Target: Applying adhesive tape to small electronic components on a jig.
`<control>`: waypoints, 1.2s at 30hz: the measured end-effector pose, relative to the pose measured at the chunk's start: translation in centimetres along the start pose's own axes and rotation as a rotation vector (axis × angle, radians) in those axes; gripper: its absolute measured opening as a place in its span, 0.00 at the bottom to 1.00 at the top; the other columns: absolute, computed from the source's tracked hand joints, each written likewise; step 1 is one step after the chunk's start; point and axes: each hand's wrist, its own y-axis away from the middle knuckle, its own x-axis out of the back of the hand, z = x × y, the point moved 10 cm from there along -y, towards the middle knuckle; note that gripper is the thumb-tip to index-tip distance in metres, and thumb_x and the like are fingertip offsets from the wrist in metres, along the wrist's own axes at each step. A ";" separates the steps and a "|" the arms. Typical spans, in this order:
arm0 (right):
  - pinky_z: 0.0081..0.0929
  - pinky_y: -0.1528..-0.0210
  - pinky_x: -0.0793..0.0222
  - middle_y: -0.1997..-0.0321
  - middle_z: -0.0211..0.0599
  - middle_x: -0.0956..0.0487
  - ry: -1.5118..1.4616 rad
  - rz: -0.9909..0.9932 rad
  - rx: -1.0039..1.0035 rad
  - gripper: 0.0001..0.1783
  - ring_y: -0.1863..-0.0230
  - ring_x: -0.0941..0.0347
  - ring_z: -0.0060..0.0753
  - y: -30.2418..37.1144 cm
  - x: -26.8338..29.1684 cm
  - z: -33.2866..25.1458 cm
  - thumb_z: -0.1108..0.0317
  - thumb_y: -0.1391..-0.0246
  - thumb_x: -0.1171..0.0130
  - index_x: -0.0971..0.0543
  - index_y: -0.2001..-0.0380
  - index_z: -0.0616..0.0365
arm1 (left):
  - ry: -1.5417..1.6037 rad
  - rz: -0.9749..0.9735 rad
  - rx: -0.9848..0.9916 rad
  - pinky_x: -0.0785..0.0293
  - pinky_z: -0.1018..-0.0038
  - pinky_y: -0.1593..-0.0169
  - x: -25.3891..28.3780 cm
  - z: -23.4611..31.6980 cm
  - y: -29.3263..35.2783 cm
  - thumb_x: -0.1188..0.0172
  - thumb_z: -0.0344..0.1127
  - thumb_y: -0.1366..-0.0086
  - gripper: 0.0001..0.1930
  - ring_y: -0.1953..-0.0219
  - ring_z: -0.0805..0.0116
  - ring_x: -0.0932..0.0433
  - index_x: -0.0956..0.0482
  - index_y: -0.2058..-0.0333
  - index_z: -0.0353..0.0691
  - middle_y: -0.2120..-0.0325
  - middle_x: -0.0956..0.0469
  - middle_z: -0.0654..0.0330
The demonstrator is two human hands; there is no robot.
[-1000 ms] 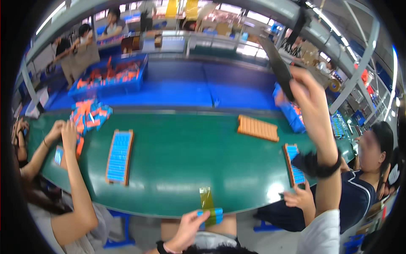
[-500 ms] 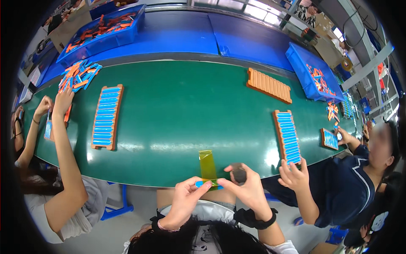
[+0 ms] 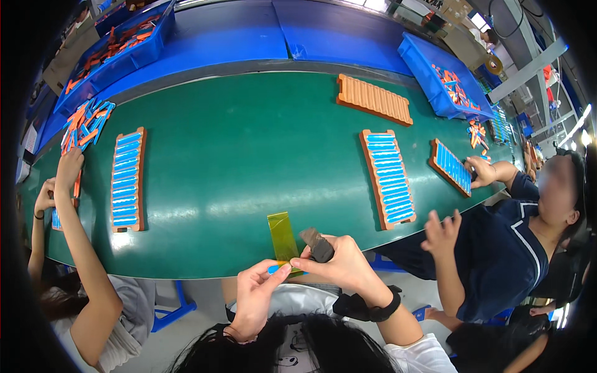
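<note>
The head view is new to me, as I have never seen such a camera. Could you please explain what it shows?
A fisheye camera on a person's head looks down, so straight edges bend. There is no robot: the left hand and right hand at bottom centre are the wearer's own. The left pinches a small blue piece against a translucent yellow strip; the right touches there too, also holding a dark tool. Orange racks lie on the green table. Other hands are co-workers'.

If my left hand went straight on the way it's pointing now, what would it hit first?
Probably your right hand, whose fingertips are by the near end of the yellow strip; exact depth is unclear.
</note>
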 end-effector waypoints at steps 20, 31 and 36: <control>0.21 0.70 0.35 0.76 0.37 0.25 0.188 0.026 0.146 0.20 0.71 0.29 0.22 1.4 2.9 -1.9 0.63 0.57 0.40 0.30 0.64 0.66 | 0.120 0.012 0.000 0.37 0.84 0.62 0.1 -0.9 0.6 0.48 0.32 0.41 0.10 0.69 0.82 0.31 0.26 0.65 0.29 0.71 0.25 0.64; 0.25 0.84 0.37 0.83 0.32 0.30 0.888 -0.058 0.751 0.11 0.83 0.32 0.32 3.8 -0.1 -10.2 0.65 0.56 0.42 0.29 0.70 0.57 | 0.188 -0.105 -0.042 0.33 0.80 0.58 -1.0 -0.8 1.0 0.52 0.29 0.39 0.11 0.65 0.76 0.27 0.29 0.61 0.27 0.66 0.25 0.58; 0.23 0.86 0.39 0.86 0.28 0.34 0.999 -0.103 0.871 0.10 0.86 0.34 0.26 4.1 -1.7 -10.9 0.65 0.57 0.42 0.27 0.71 0.56 | 0.220 -0.091 -0.059 0.33 0.81 0.62 -1.0 -0.2 0.8 0.52 0.29 0.40 0.10 0.69 0.78 0.27 0.27 0.64 0.28 0.70 0.23 0.59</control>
